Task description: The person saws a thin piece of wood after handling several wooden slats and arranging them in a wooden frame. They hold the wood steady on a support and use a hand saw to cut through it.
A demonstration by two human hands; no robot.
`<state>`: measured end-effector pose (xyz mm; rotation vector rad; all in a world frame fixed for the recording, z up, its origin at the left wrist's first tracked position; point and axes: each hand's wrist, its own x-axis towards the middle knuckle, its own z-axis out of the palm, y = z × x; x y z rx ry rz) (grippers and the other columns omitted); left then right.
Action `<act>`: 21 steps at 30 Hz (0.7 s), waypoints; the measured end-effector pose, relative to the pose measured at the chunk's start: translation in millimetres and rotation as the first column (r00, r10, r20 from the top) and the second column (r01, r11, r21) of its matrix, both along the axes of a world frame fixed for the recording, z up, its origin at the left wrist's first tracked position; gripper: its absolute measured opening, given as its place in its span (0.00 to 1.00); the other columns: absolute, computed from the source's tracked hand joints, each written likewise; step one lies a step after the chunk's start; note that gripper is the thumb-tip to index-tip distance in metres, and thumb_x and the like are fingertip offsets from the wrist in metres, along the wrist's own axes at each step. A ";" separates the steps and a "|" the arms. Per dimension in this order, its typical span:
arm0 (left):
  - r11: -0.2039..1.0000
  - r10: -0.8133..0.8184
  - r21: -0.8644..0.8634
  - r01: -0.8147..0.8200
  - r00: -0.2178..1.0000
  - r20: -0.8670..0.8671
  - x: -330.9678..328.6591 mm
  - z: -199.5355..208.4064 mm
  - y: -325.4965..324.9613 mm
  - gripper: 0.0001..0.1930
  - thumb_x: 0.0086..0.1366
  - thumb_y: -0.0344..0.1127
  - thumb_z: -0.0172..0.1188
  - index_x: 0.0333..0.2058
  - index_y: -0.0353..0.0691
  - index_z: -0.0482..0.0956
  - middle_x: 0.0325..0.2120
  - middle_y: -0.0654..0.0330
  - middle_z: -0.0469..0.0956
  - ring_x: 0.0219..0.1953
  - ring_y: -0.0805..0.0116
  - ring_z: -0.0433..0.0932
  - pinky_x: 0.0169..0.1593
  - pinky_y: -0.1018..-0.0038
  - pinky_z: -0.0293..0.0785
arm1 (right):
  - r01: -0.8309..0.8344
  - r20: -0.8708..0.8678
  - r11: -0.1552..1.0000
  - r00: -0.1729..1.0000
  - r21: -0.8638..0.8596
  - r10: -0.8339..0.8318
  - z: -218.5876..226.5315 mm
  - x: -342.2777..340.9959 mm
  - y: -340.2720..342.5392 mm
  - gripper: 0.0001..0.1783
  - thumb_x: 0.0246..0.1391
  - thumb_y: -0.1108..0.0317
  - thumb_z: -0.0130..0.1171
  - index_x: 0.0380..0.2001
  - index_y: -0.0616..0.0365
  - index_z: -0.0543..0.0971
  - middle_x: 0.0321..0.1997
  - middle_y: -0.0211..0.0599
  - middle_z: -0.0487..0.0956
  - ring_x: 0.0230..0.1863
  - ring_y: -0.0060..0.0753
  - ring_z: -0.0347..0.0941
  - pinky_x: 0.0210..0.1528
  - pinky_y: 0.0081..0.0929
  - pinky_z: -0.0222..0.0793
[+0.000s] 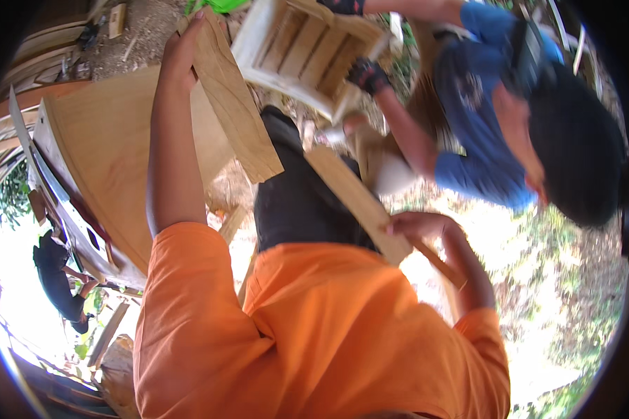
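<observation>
My left hand (182, 52), at the upper left, is closed around the edge of a thick wooden plank (234, 105). The plank slants down to the right, its near end over my dark trousers. Lower right, my right hand (426, 227) grips a second wooden board (349, 195) near its lower end. A thin wooden strip (437, 262) shows just below that hand; whether the fingers also hold it I cannot tell. The two boards are apart from each other.
A co-worker in a blue shirt (479, 98) bends at the right, gloved hands at a slatted wooden crate (251, 52). Left stands a broad plywood panel (105, 146). Another person in dark clothes (56, 279) is farther left. Loose wood (108, 332) lies around.
</observation>
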<state>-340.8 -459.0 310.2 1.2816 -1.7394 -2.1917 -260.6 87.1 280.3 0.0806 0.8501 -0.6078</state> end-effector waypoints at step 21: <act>0.982 -0.003 0.187 0.006 1.000 -0.016 146.7 55.4 30.6 0.27 0.70 0.47 0.59 0.60 0.35 0.72 0.56 0.51 0.77 0.54 0.56 0.78 0.55 0.60 0.76 | 0.116 -0.549 0.944 0.789 -0.310 -0.277 87.8 71.1 -200.3 0.34 0.66 0.42 0.55 0.60 0.60 0.74 0.46 0.34 0.78 0.46 0.23 0.72 0.48 0.25 0.72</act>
